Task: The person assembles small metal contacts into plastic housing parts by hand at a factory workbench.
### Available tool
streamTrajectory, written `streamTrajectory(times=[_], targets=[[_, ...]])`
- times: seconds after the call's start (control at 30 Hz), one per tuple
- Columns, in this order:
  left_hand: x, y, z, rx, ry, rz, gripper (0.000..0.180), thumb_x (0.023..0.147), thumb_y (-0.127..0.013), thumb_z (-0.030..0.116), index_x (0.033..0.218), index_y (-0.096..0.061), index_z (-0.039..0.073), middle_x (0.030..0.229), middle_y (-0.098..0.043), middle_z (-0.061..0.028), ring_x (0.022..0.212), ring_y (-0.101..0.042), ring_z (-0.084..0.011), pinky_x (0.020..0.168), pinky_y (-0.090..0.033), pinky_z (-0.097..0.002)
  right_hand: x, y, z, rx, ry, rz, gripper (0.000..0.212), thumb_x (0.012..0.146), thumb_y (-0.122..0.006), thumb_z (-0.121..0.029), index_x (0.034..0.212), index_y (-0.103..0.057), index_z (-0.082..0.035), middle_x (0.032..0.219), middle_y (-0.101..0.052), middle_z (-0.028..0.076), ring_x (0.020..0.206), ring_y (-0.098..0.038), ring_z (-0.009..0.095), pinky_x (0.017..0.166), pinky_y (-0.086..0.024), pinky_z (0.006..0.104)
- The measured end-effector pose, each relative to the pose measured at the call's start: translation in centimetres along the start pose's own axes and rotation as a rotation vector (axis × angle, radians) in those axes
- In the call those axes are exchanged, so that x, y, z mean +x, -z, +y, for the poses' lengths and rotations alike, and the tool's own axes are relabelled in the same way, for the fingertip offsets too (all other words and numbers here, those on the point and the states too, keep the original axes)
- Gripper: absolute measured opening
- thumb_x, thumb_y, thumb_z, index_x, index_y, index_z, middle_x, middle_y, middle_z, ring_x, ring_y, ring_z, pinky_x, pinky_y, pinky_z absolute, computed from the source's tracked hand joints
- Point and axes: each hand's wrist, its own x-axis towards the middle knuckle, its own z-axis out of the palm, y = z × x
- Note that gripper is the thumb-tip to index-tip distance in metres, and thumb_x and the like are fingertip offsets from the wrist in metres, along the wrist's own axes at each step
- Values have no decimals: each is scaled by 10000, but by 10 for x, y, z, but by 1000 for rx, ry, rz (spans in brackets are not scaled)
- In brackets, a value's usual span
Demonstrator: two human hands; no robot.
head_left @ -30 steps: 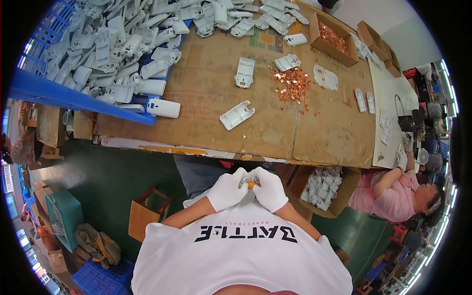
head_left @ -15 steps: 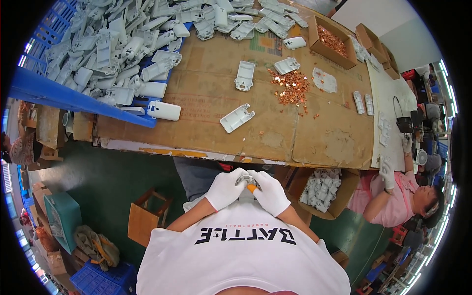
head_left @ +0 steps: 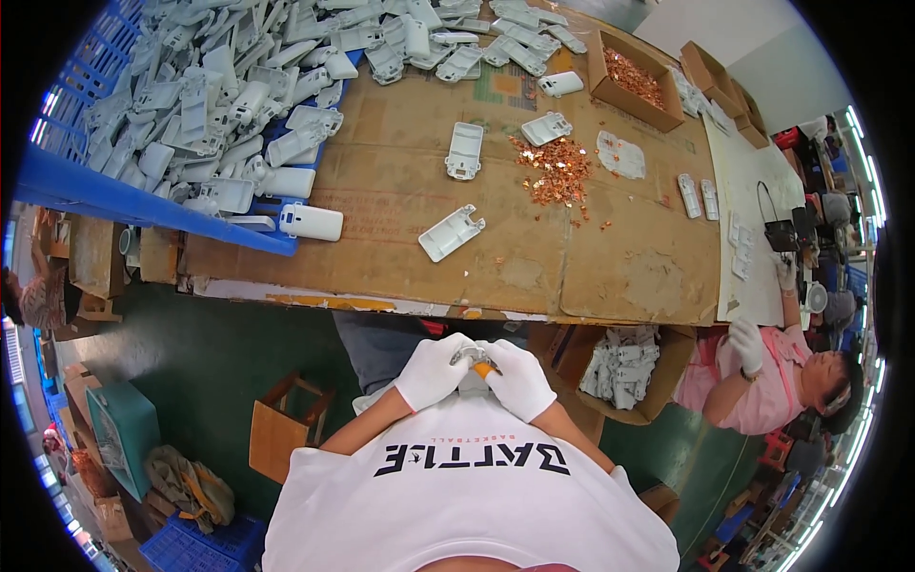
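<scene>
Close to my chest, below the table's front edge, both white-gloved hands meet around a small light-grey plastic part (head_left: 469,354). My left hand (head_left: 434,370) grips it from the left with fingers curled in. My right hand (head_left: 519,378) closes on its other side, and something orange (head_left: 485,369) shows at the thumb. Much of the part is hidden by the gloves. On the table ahead lie loose white plastic housings, one (head_left: 452,234) tilted near the front, another (head_left: 465,151) behind it. A pile of small copper-coloured pieces (head_left: 556,172) lies to their right.
A blue crate (head_left: 162,202) heaped with white housings stands at the left. Copper pieces fill a cardboard box (head_left: 637,112) at the far right. A carton (head_left: 664,404) of white parts is beside my right arm. A wooden stool (head_left: 278,434) stands left; a pink-clad co-worker (head_left: 748,386) sits right.
My fingers have shifted on the part, and more of its curved grey upper end shows. The whole view has moved slightly. The co-worker's gloved hand at the right has shifted a little.
</scene>
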Motion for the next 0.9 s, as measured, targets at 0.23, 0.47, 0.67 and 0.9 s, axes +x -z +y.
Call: streamTrajectory(times=[0.23,0.47,0.67,0.9], targets=[[0,4,1,-16,28,37,138,891,-605,121,985,-661,38,838,-678,-181,786,-679,-347,665,-521,-370,6,-6,1,-28,74,50,296,845,-617,-66,1141,-644,-69,887,-615,150,799,-626,343,693,-502,402],[23,18,-4,-148,-77,56,482,826,-669,151,1271,-549,9,1142,-659,-187,1095,-645,-265,933,-492,-332,36,4,-10,82,22,443,460,782,-669,55,1225,-592,-40,1115,-641,171,963,-667,297,830,-529,331],[29,24,33,-134,-36,189,433,800,-630,88,1220,-576,-1,1062,-679,-193,1012,-676,-296,882,-520,-348,44,8,-7,-72,297,610,403,746,-686,50,1123,-632,-83,1248,-572,154,935,-668,285,728,-565,332],[22,20,36,-117,-45,244,409,812,-619,88,1211,-590,2,1038,-685,-198,963,-692,-298,838,-535,-345,44,19,-5,-205,482,492,378,674,-690,50,1022,-710,-95,1231,-592,138,847,-690,230,701,-570,304]])
